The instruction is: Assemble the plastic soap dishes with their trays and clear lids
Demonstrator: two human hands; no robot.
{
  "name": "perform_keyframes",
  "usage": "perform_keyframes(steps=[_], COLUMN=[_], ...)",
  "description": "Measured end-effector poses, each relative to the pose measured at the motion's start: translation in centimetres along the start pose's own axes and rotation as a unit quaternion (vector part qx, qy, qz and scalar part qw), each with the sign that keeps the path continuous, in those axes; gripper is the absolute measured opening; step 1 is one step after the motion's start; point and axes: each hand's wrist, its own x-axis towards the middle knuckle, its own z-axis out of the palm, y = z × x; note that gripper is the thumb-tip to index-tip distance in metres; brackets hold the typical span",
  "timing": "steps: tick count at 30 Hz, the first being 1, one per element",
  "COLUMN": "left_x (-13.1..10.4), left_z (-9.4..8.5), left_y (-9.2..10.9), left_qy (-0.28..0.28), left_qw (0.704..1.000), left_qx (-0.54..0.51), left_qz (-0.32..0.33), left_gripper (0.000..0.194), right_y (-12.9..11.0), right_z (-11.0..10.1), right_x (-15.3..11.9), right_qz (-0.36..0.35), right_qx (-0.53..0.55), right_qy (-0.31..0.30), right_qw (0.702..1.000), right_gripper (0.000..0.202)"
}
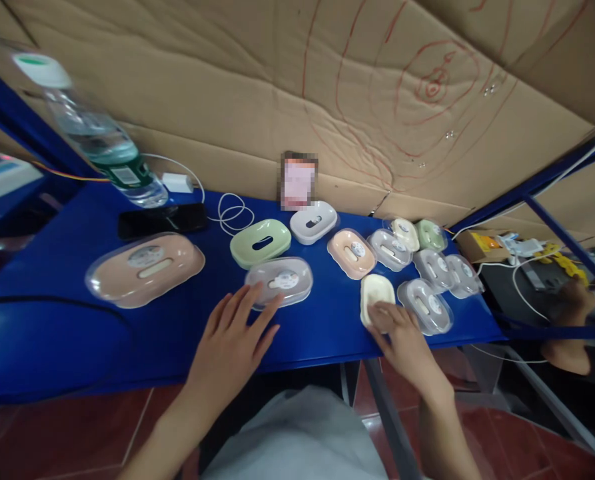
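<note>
My left hand (234, 333) has its fingers spread, the fingertips at the near edge of a grey-lilac oval dish with a clear cover (290, 277). At the front edge of the blue table, my right hand (397, 333) has its fingers bent around the near end of a cream oval dish (377, 290). A green dish (262, 241) and a white dish (313, 223) lie behind my left hand. A pink dish (352, 252) sits behind the cream one. To the right of my right hand lies a covered grey dish (426, 307).
A large pink dish (150, 268), a black phone (162, 221) and a tilted water bottle (110, 147) are at the left. Several covered dishes (434, 269) stand at the right. Cardboard (217, 87) backs the table (327, 327). Another person's arm (570, 353) shows far right.
</note>
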Motion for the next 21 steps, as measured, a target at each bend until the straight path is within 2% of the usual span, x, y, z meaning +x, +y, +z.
perform_keyframes(steps=[3,5,6,7,9,11,13,16,19,21], left_x=[-2.3,-3.1,-3.3,-3.4,-3.0,-2.1,-1.1,-0.6,-1.9,-3.3], left_z=[-0.5,-0.5,-0.4,-0.2,0.7,1.8,2.6,2.8,2.1,1.5], left_y=[-0.2,0.9,1.7,2.7,4.4,5.3,5.4,4.7,4.1,3.7], left_qy=[0.046,0.085,0.098,0.092,0.040,0.001,-0.016,-0.019,0.000,0.013], left_qw=[0.997,0.993,0.993,0.994,0.993,0.991,0.992,0.993,0.995,0.995], left_qx=[0.002,-0.009,-0.026,-0.054,-0.098,-0.097,-0.092,-0.097,-0.094,-0.095], left_qz=[-0.054,-0.076,-0.064,-0.027,0.060,0.093,0.090,0.071,0.035,0.005], left_gripper=[0.067,0.080,0.083,0.084,0.072,0.062,0.053,0.042,0.042,0.042], right_y=[-1.1,-1.6,-1.6,-1.6,-1.3,-1.1,-1.3,-2.2,-3.2,-3.5], right_z=[-0.1,-0.3,-0.5,-0.7,-1.3,-1.9,-2.3,-1.7,-0.4,-0.2], right_x=[-2.1,-1.5,-0.7,0.5,3.7,7.5,11.6,17.6,22.5,24.3], right_qz=[-0.075,-0.122,-0.149,-0.180,-0.245,-0.296,-0.313,-0.262,-0.217,-0.219], right_qx=[0.084,0.126,0.143,0.158,0.186,0.205,0.193,0.085,-0.036,-0.090], right_qy=[-0.050,-0.079,-0.086,-0.088,-0.075,-0.045,-0.017,0.027,0.023,0.008], right_qw=[0.992,0.981,0.975,0.967,0.948,0.932,0.930,0.961,0.975,0.972], right_gripper=[0.044,0.046,0.046,0.047,0.053,0.057,0.058,0.052,0.051,0.046])
